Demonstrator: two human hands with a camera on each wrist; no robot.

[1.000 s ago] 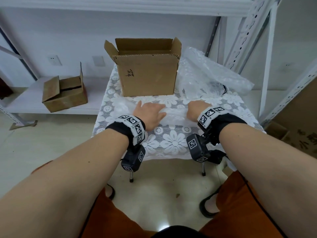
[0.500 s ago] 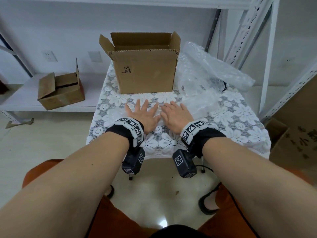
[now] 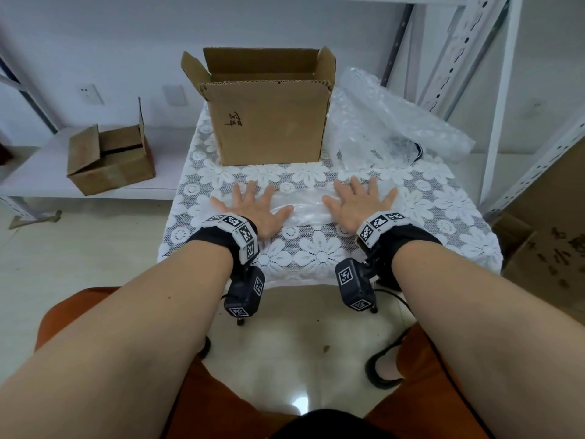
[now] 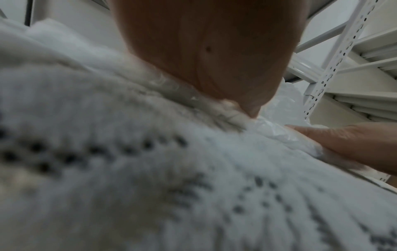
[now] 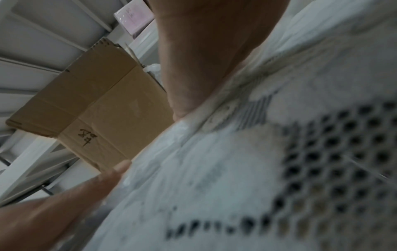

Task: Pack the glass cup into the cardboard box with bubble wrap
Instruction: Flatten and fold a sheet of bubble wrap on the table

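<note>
Both palms flat, fingers spread: left hand (image 3: 253, 205) and right hand (image 3: 359, 202) pressing bubble wrap sheet (image 3: 300, 209) onto tabletop (image 3: 449, 210). Best smoothed outward, creases gone. Cardboard box (image 3: 269, 122) open beyond; glass cup unseen.

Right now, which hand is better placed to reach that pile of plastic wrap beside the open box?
Probably the right hand: it lies flat directly in front of the bubble wrap pile, while the left hand sits before the cardboard box.
</note>
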